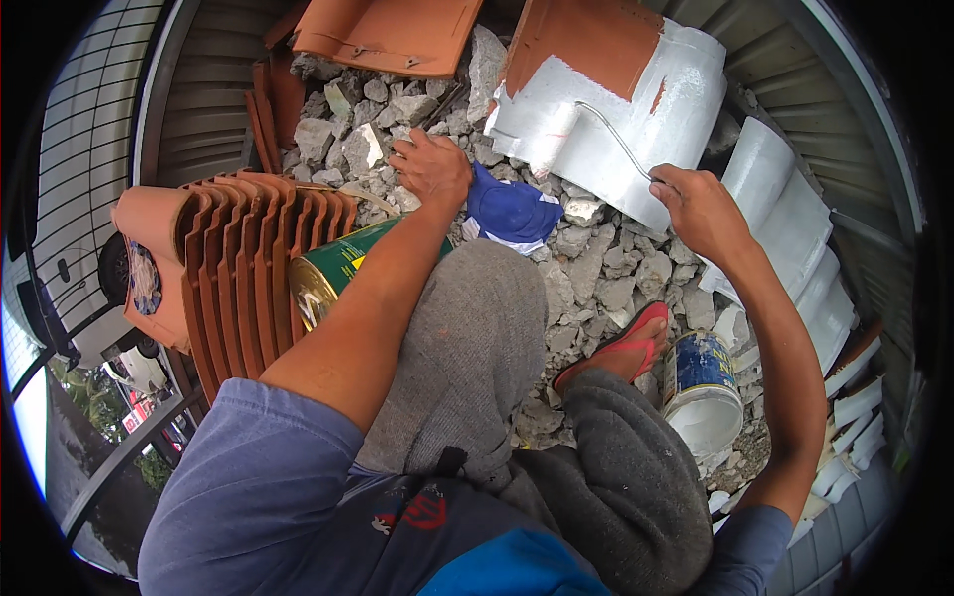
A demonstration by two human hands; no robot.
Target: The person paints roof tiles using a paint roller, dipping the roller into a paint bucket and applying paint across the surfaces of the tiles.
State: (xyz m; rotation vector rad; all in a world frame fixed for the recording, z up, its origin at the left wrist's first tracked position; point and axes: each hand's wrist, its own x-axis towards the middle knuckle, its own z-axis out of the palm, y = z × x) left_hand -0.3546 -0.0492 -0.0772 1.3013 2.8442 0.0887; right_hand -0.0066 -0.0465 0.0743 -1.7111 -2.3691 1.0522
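My right hand (pixel 699 211) grips the handle end of a paint roller (pixel 618 141). Its bent wire frame reaches over a curved roof tile (pixel 646 124), and its white roller end blends into the paint. Silver-white paint coats most of this tile, with a bare orange patch at the upper left. My left hand (pixel 433 169) rests on broken concrete rubble (pixel 397 104), fingers curled under; what they grip, if anything, is hidden. Close beside it lies a blue and white cloth item (pixel 512 207). A green and gold tin (pixel 328 268) sits partly behind my left forearm.
Unpainted orange tiles (pixel 234 268) stand stacked at the left; another tile (pixel 388 35) lies at the top. Painted tiles (pixel 780 199) lean at the right. A blue-labelled white can (pixel 704 392) lies tipped beside my red flip-flop (pixel 621 348). Ribbed metal walls (pixel 209 89) curve around.
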